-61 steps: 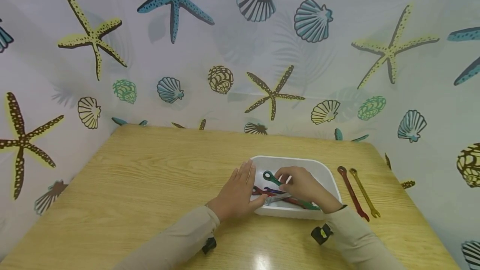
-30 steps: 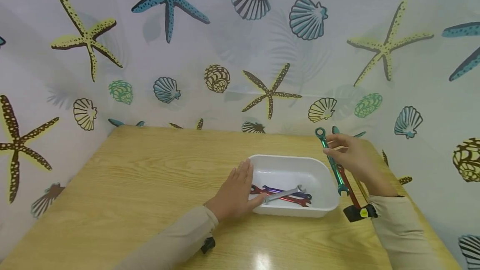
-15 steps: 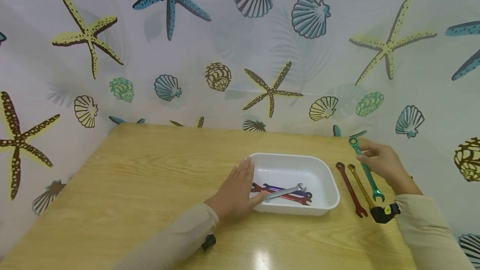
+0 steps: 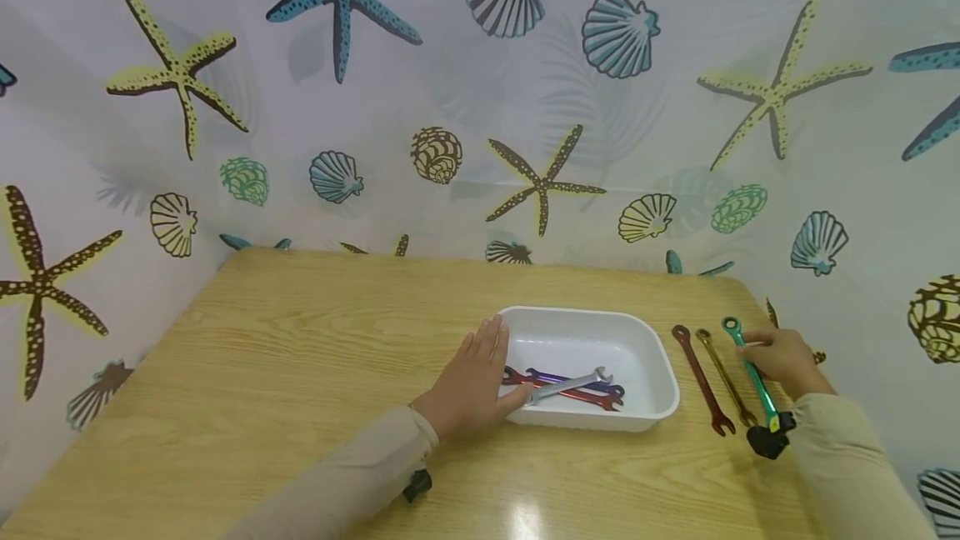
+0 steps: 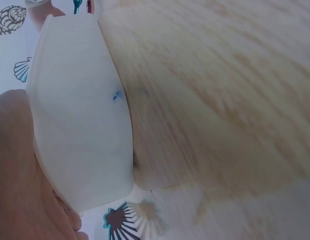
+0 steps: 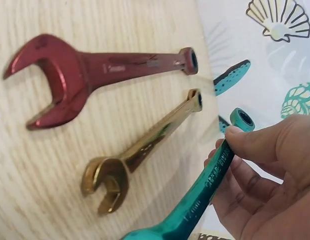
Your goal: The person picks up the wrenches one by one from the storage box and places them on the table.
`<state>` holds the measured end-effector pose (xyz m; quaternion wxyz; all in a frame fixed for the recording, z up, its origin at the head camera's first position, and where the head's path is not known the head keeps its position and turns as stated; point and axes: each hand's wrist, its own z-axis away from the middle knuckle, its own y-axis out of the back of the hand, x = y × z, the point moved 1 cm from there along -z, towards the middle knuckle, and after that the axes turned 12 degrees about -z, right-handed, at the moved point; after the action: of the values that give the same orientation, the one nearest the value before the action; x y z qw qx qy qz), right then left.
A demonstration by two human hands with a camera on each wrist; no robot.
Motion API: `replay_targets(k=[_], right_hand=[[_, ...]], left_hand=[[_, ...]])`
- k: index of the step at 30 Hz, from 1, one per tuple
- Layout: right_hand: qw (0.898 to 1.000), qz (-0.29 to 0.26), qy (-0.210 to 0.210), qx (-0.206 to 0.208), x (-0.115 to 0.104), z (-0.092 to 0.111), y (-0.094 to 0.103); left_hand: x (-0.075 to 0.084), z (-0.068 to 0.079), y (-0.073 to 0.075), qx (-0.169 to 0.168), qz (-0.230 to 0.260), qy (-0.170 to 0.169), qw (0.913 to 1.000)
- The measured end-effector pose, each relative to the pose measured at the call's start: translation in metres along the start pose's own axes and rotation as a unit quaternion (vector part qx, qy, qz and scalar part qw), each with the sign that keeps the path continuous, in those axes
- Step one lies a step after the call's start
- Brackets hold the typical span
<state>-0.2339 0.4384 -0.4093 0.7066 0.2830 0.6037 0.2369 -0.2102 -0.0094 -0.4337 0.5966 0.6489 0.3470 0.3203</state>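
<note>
Along the smooth white plastic tub's [image 4: 585, 422] left end rests the left hand [image 4: 468, 382], fingers straight, clasping nothing. Inside the tub, a silver wrench [image 4: 567, 387] crosses glossy red and purple ones. Right of the tub, metallic dark-red [image 4: 700, 379] and gold wrenches [image 4: 725, 375] lie on wood-grain table [image 4: 360, 340]; farther right, the right hand [image 4: 783, 357] pinches a ring-ended teal wrench [image 6: 193, 200], perhaps touching the table. Shell-printed cloth [image 4: 465, 98] hangs behind.

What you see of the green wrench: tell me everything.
The green wrench looks metallic and glossy, with lettering on its shaft and a ring at its far end, its near end mostly hidden. The right hand pinches it near the ring. It slants, right of the gold wrench; contact with the table is unclear.
</note>
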Motion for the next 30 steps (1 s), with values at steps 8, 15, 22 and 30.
replay_targets(k=[8, 15, 22, 30], right_hand=[[0.998, -0.057, -0.040, 0.006, 0.018, -0.012, -0.005], [0.992, -0.101, -0.072, 0.022, 0.025, -0.016, -0.010], [0.996, -0.055, -0.066, 0.021, 0.026, -0.018, -0.013], [0.997, -0.031, -0.072, 0.015, 0.026, -0.021, -0.015]], left_hand=[[0.001, 0.000, -0.001, -0.002, 0.003, 0.002, 1.0000], [0.001, 0.001, 0.000, 0.000, 0.001, 0.002, 1.0000], [0.001, 0.002, 0.002, 0.004, -0.004, 0.000, 1.0000], [0.002, 0.002, 0.001, 0.006, -0.007, 0.001, 1.0000]])
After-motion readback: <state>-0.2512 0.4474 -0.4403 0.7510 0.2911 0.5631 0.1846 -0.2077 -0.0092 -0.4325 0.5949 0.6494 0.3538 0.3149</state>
